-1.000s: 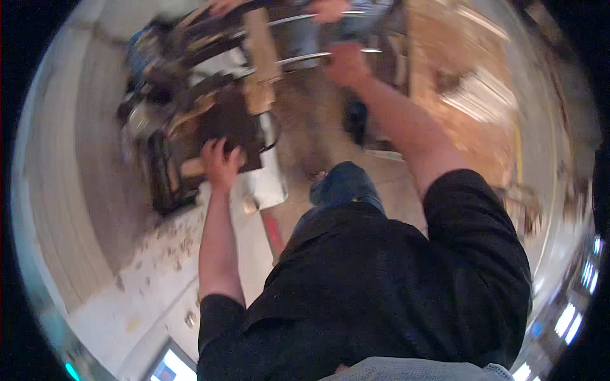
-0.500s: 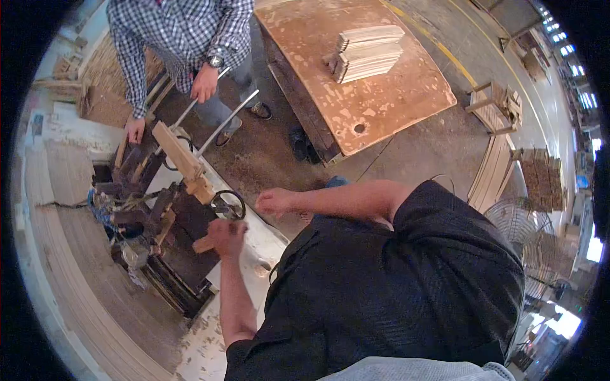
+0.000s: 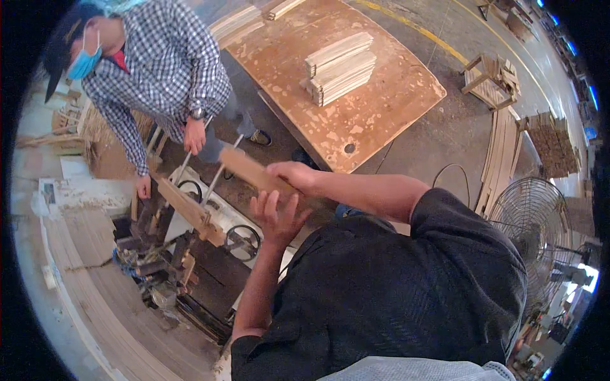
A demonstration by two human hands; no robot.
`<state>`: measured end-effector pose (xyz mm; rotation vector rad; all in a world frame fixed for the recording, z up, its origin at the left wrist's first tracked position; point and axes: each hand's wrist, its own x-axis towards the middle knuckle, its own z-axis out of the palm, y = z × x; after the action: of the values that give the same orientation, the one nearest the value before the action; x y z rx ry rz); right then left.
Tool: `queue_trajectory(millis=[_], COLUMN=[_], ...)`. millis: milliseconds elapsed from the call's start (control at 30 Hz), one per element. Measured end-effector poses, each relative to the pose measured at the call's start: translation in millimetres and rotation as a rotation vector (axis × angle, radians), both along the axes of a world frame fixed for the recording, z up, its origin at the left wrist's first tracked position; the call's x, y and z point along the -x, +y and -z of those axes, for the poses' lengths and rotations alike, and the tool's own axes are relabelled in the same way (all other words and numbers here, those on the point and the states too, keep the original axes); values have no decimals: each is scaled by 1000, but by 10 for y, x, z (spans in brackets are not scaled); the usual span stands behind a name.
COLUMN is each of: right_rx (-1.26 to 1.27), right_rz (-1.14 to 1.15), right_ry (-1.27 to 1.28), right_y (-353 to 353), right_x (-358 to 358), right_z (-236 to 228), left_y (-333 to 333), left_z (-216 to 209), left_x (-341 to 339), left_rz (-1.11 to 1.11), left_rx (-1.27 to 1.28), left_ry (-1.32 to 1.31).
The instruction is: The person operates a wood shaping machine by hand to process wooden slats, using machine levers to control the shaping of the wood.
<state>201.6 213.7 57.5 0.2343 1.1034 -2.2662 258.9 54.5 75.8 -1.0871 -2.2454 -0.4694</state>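
Observation:
A short flat wooden board [image 3: 244,169] is raised above the machine, slightly blurred. My right hand [image 3: 294,177] is closed round its near end. Just below that end is my left hand [image 3: 277,219], fingers spread; whether they touch the board I cannot tell. Beneath and to the left, another wooden piece [image 3: 186,204] lies slanted across the machine [image 3: 219,270]. A black handwheel [image 3: 243,242] sits beside that piece, close to my left forearm.
Across the machine a co-worker in a checked shirt [image 3: 168,57] has one hand [image 3: 194,136] by a metal rod and the other [image 3: 143,186] at the machine. A brown table [image 3: 394,114] bears stacked wood strips [image 3: 343,66]. A wire fan [image 3: 530,213] stands at right.
My right hand has come up and now grips the board. My left hand has moved right and up from the machine, its fingers now spread. The view has shifted, showing more of the co-worker.

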Motion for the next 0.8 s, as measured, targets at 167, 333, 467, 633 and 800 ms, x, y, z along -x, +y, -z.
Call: queue_trajectory(millis=[167, 333, 467, 633, 800], right_rx=[-196, -340, -164, -92, -650], right_rz=[854, 1195, 1257, 1196, 841], right_ry=[125, 60, -63, -144, -97], right_y=[819, 1777, 2175, 2332, 2569], right_x=[316, 629, 873, 1151, 1087], right_z=[-210, 149, 207, 178, 100], left_y=[-51, -298, -562, -726, -224], left_z=[261, 826, 1212, 1473, 1075], left_x=[179, 36, -170, -315, -133], left_rz=[-40, -125, -105, -309, -371], left_rx=[-95, 210, 381, 515, 403], left_ry=[-264, -535, -796, -1178, -1291])
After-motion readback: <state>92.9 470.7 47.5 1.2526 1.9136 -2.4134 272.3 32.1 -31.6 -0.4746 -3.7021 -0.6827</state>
